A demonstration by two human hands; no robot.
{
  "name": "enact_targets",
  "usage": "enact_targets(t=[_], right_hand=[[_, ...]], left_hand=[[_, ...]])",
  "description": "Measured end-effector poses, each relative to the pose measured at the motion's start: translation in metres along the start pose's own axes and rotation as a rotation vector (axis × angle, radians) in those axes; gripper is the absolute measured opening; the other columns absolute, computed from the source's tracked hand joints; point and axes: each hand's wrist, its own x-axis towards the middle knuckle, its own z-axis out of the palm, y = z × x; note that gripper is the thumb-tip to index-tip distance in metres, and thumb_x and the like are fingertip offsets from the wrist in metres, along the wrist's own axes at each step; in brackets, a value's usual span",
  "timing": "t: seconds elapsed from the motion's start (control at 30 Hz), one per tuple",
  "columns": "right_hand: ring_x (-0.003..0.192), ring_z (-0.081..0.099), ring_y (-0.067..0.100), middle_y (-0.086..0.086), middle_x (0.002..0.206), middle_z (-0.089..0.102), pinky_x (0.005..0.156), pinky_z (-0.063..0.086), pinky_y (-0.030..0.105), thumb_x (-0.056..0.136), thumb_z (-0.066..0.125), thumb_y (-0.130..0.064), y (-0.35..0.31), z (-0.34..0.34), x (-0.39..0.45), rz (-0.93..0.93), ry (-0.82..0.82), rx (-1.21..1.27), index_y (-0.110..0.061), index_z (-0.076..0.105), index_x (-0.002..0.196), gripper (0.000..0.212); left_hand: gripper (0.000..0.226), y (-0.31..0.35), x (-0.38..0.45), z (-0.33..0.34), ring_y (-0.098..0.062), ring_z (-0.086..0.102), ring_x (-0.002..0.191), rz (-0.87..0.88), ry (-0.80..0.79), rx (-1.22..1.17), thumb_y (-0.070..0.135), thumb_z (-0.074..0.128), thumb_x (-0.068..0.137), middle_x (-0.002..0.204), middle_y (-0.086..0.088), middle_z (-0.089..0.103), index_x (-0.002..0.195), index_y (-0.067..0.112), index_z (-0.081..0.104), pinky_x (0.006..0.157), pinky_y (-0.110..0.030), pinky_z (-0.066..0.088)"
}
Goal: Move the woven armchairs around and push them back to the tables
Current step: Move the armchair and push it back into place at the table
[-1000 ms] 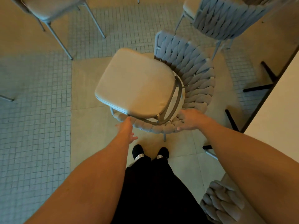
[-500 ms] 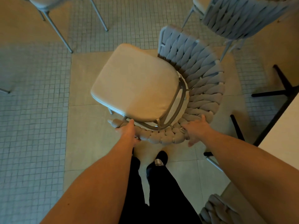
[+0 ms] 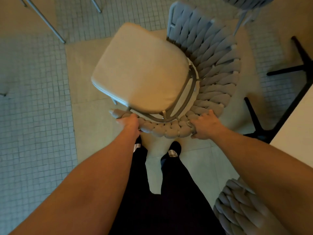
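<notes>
At the bottom right, closest to the camera, part of a second woven armchair (image 3: 237, 207) was seen, its braided back partly hidden behind the right forearm. Dark trousers (image 3: 169, 200) and two dark shoes (image 3: 174, 149) were seen on a large pale floor tile (image 3: 88, 126). Just ahead of the shoes, the woven armchair (image 3: 211, 65) was held by the curved rim of its braided backrest. The rim was gripped near its left end by the left hand (image 3: 129, 121), the fingers wrapped over the braid. Further round the curve, the rim was clasped by the right hand (image 3: 205, 125), fingers curled over the top and thumb underneath. The beige seat cushion (image 3: 140, 70) was seen tilted toward the upper left, with the metal frame visible behind it. At the right edge, a pale table (image 3: 294, 128) and its black base (image 3: 254, 116) were seen near the chair. Farther off, metal chair legs (image 3: 45, 21) at the top left and another woven chair (image 3: 245, 4) at the top right were seen on small mosaic tiles.
</notes>
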Motion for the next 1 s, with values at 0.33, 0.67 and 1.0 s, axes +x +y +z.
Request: enact_targets(t=[0.33,0.67,1.0], right_hand=[[0.133,0.048,0.036,0.009,0.143,0.054,0.115,0.021,0.06,0.089,0.058,-0.067,-0.113,-0.019,0.004,0.094,-0.025,0.302,-0.02,0.051,0.141,0.07],[0.128,0.052,0.04,0.015,0.142,0.055,0.107,0.037,0.058,0.096,0.048,-0.068,-0.203,-0.078,0.021,0.094,-0.007,0.479,-0.012,0.047,0.143,0.073],[0.128,0.053,0.039,0.014,0.14,0.057,0.107,0.041,0.058,0.095,0.052,-0.067,-0.218,-0.086,0.045,0.032,0.016,0.521,-0.01,0.047,0.143,0.074]], left_hand=[[0.056,0.088,0.038,-0.045,-0.037,0.063,0.106,0.202,-0.052,0.235,0.009,0.064,0.084,0.125,-0.015,0.059,0.135,0.017,0.042,0.077,-0.058,0.058],[0.046,0.185,0.072,-0.045,-0.036,0.056,0.121,0.439,0.022,0.446,0.019,0.056,0.093,0.134,-0.019,0.056,0.136,0.01,0.046,0.102,-0.054,0.049],[0.079,0.196,0.092,-0.051,-0.036,0.058,0.116,0.542,-0.058,0.683,0.017,0.07,0.088,0.135,-0.018,0.053,0.153,0.018,0.027,0.093,-0.048,0.054]])
